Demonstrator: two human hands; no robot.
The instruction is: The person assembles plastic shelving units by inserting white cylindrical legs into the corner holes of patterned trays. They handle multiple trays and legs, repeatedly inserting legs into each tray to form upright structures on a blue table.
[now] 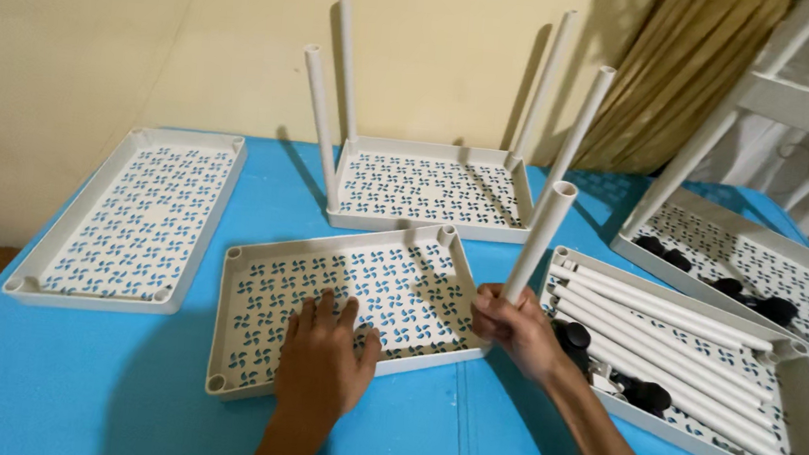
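Left hand [323,355] flat, fingers spread, on patterned shelf tray [273,284]; right hand [513,327] clamped on white tube [543,232] at its 3 o'clock corner. 12 o'clock tray [424,221] carries four tubes; this one none seated.

Home room: curtain [691,77], blue table [69,384]

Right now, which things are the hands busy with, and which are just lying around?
In use: left hand flat on the patterned tray; right hand gripping a white tube at its corner.

Lying about: left tray, tray with four upright tubes, tray of loose tubes, black caps.
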